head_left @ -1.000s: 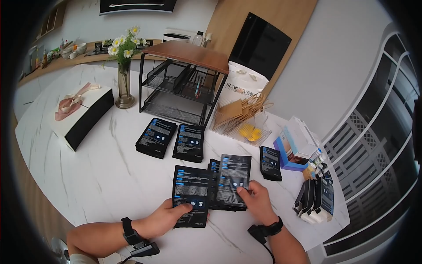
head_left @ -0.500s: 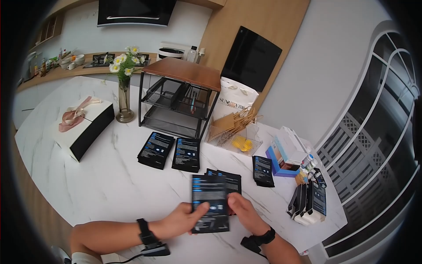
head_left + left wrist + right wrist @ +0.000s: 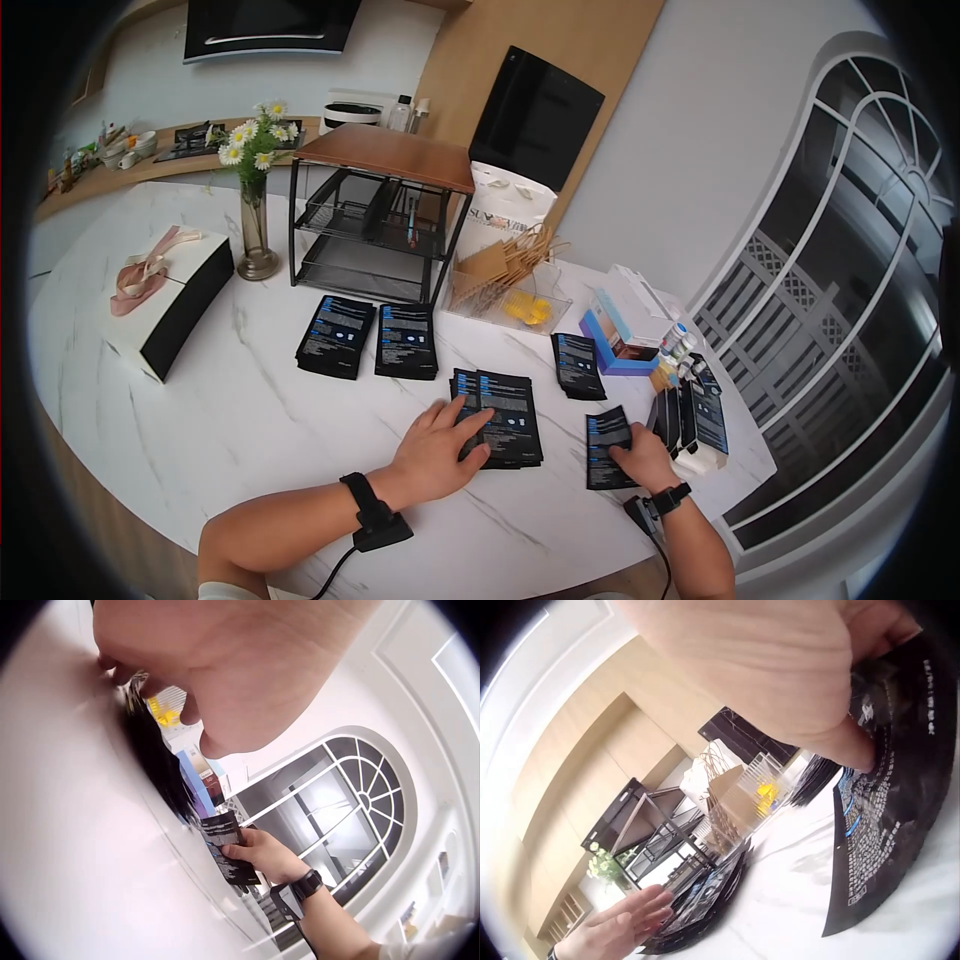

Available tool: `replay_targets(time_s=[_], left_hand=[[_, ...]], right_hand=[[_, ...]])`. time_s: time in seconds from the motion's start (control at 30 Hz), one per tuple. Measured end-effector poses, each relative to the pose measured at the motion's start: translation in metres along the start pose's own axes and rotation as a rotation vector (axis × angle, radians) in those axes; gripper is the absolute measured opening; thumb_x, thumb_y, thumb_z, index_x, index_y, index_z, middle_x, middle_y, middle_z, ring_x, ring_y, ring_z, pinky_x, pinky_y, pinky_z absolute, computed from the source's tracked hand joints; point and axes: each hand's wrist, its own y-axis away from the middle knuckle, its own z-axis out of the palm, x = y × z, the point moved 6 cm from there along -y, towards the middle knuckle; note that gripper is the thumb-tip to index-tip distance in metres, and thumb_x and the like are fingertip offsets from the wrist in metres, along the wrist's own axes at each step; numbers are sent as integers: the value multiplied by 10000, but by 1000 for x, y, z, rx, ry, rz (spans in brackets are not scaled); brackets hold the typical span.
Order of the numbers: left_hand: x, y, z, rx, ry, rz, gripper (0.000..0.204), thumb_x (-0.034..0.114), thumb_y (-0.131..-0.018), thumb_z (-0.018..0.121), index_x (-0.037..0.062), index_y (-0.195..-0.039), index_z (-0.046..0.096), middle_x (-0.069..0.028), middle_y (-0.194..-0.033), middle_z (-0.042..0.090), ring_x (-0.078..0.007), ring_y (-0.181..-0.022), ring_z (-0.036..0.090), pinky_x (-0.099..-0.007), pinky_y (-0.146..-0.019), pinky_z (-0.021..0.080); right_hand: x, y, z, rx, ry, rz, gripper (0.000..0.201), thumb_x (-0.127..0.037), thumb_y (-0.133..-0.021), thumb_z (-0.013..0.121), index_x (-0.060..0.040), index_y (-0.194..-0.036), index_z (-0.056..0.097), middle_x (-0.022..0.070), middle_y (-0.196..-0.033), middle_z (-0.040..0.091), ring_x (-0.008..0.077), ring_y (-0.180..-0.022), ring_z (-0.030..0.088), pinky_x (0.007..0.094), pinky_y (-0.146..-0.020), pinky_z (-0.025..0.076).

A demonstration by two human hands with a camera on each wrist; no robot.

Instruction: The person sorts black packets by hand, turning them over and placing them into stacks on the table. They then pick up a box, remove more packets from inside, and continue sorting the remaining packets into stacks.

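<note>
My left hand (image 3: 437,457) rests its spread fingers over the left side of the middle stack of black sachets (image 3: 518,420), which have white and blue print. Out to the right, my right hand (image 3: 647,461) pinches a black sachet (image 3: 606,440), thumb on its printed face. In the right wrist view that sachet (image 3: 900,802) bends slightly under the thumb. Two more stacks, a left one (image 3: 336,338) and a right one (image 3: 407,342), lie side by side farther back. A smaller stack (image 3: 577,366) is behind the right hand.
Black-and-white open boxes (image 3: 690,430) stand right beside the right hand, with small bottles (image 3: 678,345) and a blue-purple box (image 3: 625,335) behind. A mesh drawer rack (image 3: 380,220), clear basket (image 3: 520,300), flower vase (image 3: 256,230) and white gift box (image 3: 170,300) line the back and left.
The sachet held up in front of my body has moved right in my right hand. My left hand has let go of it and come down onto the middle stack. The head view has shifted.
</note>
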Motion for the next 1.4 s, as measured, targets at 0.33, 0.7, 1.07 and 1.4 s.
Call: replay_targets(time_s=[0.33, 0.7, 1.07, 1.4], left_hand=[[-19, 3, 12, -133, 49, -55, 692, 408, -1006, 551, -52, -1504, 415, -387, -1515, 398, -493, -1461, 343, -488, -1227, 241], [-20, 5, 9, -112, 138, -62, 661, 397, -978, 580, -86, -1417, 480, -348, -1500, 441, -446, -1437, 402, -507, -1222, 255], [-20, 7, 13, -160, 74, -73, 679, 416, -992, 578, -87, -1437, 476, -367, -1565, 331, -450, -1488, 325, -522, -1239, 215], [-21, 7, 15, -159, 109, -96, 698, 419, -985, 572, -86, -1453, 458, -349, -1567, 346, -436, -1497, 316, -521, -1242, 205]], right_hand=[[-161, -2, 56, -657, -1189, 128, 464, -406, -1033, 614, -33, -1308, 599, 63, -1194, 701, 146, -1054, 683, 342, -910, 560], [-140, -11, 44, -526, -1153, 95, 257, -265, -972, 672, -116, -1178, 634, 1, -1120, 669, 132, -1057, 594, 368, -921, 463], [-100, -41, 33, -353, -1133, 299, 173, -223, -931, 699, -160, -1079, 635, -26, -1061, 589, 142, -994, 523, 527, -910, 475], [-147, -42, 59, -502, -1614, 300, 158, -123, -942, 649, -73, -1083, 601, 87, -1137, 605, 223, -1023, 595, 472, -884, 511]])
